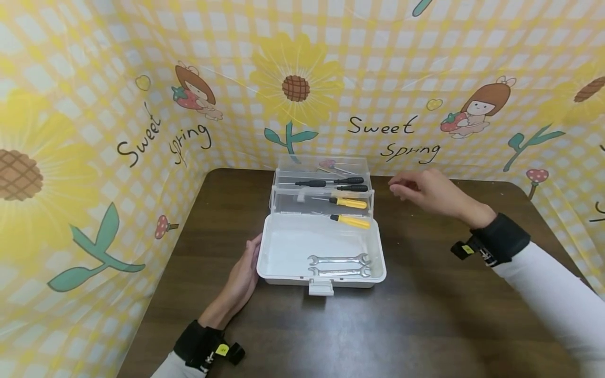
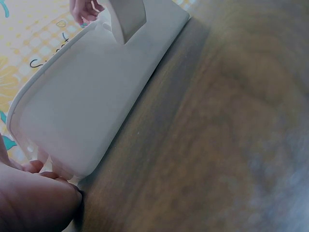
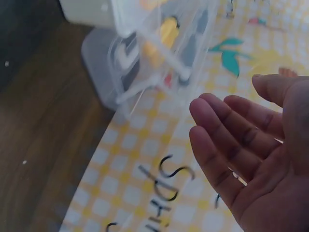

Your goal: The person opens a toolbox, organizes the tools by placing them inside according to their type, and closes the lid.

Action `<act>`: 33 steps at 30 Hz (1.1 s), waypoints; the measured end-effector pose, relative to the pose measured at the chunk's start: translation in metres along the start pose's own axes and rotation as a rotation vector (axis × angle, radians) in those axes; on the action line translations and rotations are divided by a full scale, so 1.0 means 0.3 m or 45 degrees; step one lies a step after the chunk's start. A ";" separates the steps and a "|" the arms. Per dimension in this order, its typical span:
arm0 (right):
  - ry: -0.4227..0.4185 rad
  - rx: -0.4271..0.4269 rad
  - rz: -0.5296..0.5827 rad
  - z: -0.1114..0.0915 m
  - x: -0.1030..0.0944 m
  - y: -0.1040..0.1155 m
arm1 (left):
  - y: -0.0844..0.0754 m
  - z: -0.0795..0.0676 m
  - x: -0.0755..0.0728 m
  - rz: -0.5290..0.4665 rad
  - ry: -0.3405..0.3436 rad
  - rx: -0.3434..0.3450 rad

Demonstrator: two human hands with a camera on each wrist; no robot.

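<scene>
A white plastic toolbox (image 1: 302,241) stands with its lid raised and clear trays fanned out at the back. My left hand (image 1: 244,270) rests along its left end wall; in the left wrist view, fingers (image 2: 34,166) touch the box's lower corner. Two silver wrenches (image 1: 339,265) lie inside the bottom at the front right. Yellow-handled screwdrivers (image 1: 351,203) and black-handled screwdrivers (image 1: 350,180) lie in the trays. My right hand (image 1: 427,193) hovers to the right of the trays, fingers loosely bent and holding nothing; the right wrist view shows its bare palm (image 3: 265,193).
The box sits on a dark wooden table (image 1: 425,315). Yellow checked cloth (image 1: 331,79) printed with flowers hangs at the back and sides. A front latch (image 1: 321,287) sticks out from the box toward me. Thin metal pieces (image 1: 335,169) lie in the top tray.
</scene>
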State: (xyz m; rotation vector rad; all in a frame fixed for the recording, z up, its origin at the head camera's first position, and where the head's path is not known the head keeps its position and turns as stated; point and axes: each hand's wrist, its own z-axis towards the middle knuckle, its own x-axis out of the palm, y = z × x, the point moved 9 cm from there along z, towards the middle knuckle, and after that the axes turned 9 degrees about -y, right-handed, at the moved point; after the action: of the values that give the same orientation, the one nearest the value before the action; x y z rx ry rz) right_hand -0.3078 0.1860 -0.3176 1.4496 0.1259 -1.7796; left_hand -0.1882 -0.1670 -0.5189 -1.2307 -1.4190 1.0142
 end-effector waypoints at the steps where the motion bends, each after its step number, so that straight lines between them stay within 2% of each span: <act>1: 0.001 0.029 -0.001 0.006 0.001 -0.023 | 0.000 -0.001 -0.001 -0.001 -0.003 -0.002; 8: -0.028 0.248 0.058 0.029 0.032 -0.175 | 0.005 -0.003 -0.004 0.000 -0.008 -0.020; 12: -0.006 0.410 0.201 0.031 0.081 -0.250 | 0.007 -0.002 0.001 -0.011 0.000 -0.018; 15: 0.027 0.461 0.284 0.040 0.129 -0.289 | 0.005 -0.002 0.002 -0.009 0.006 -0.010; 25: 0.084 0.649 0.473 0.105 0.314 -0.365 | 0.001 0.001 -0.007 -0.010 -0.005 -0.002; 29: 0.123 0.670 0.548 0.115 0.385 -0.365 | 0.007 0.001 -0.006 -0.024 -0.004 -0.013; 33: 0.120 0.658 0.654 0.133 0.425 -0.374 | 0.002 0.001 -0.009 -0.028 -0.015 -0.007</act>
State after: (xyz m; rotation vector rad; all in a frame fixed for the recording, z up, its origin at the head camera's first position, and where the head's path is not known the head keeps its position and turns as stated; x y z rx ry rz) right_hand -0.4103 0.1721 -0.4583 1.7248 -0.6483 -1.3659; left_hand -0.1882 -0.1694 -0.5200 -1.2124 -1.4424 1.0042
